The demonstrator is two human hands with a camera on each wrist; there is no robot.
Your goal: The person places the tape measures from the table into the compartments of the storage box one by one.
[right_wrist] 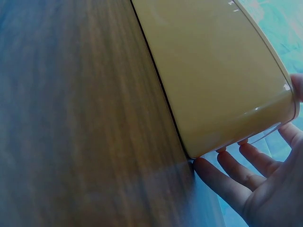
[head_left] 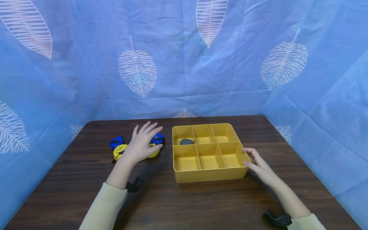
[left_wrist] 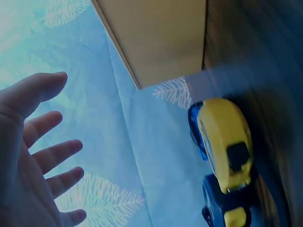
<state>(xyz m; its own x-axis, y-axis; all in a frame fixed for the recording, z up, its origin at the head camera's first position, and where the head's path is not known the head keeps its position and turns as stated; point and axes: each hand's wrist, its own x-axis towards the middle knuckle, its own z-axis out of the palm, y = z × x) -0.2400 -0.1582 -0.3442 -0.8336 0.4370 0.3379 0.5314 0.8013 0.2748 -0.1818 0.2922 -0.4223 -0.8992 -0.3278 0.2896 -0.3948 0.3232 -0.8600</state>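
Left hand [head_left: 141, 144]: fingers spread, grasping nothing; it hovers among the tape measures, and the left wrist view shows a gap between its fingers and the nearest 1.
Yellow tape measures [head_left: 119, 151]: 2 show on the table [head_left: 201, 204], 1 to each side of the left hand, the right 1 partly hidden behind the thumb.
Blue tape measures [head_left: 157, 138]: 2 show, each just behind a yellow 1, outside any grip.
Right hand [head_left: 260, 164]: lightly grasps the yellow box [head_left: 211, 175] near its front right corner, thumb at the rim, fingertips against the outer side wall.
Box layout: flat on the table, right of the tape measures; 6 compartments, 2 rows of 3.
Dark rounded item [head_left: 186, 141]: in the back left compartment, well apart from both hands.
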